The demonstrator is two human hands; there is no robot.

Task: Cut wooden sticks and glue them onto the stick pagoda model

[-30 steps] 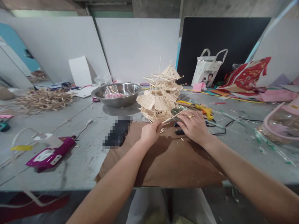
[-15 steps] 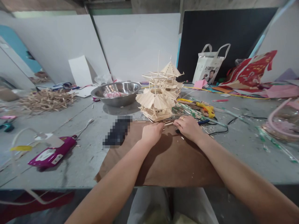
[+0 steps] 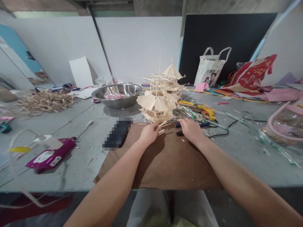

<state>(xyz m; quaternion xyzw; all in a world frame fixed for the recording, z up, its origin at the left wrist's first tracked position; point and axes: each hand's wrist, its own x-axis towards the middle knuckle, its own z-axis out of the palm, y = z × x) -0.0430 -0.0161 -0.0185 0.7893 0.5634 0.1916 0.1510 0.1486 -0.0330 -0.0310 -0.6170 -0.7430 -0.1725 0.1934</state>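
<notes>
My left hand (image 3: 149,133), fingers pinched, holds a short thin wooden stick (image 3: 163,124) over the brown sheet (image 3: 175,164). A few short cut sticks (image 3: 161,132) lie beside its fingertips. To the right, my right hand (image 3: 191,130) is lowered at the sheet's far edge with its fingers drawn together; what they hold, if anything, is hidden. Around that hand show a tool's blue handle (image 3: 204,124) and a black piece (image 3: 180,134). Just beyond both hands stands a model pavilion of wooden sticks (image 3: 158,104), with a pointed-roof stick tower (image 3: 172,72) behind it.
Left of the sheet lies a dark blurred phone-like slab (image 3: 117,134), with a purple power strip (image 3: 50,154) farther left. A steel bowl (image 3: 99,94) and a stick pile (image 3: 46,101) stand behind. On the right are a yellow glue gun (image 3: 208,112), black cable and green-white wrappers.
My hands have moved apart; the stick that spanned them is gone from between them. My left hand now has a short stick angled up, and short pieces show beneath it. The view shifted slightly.
</notes>
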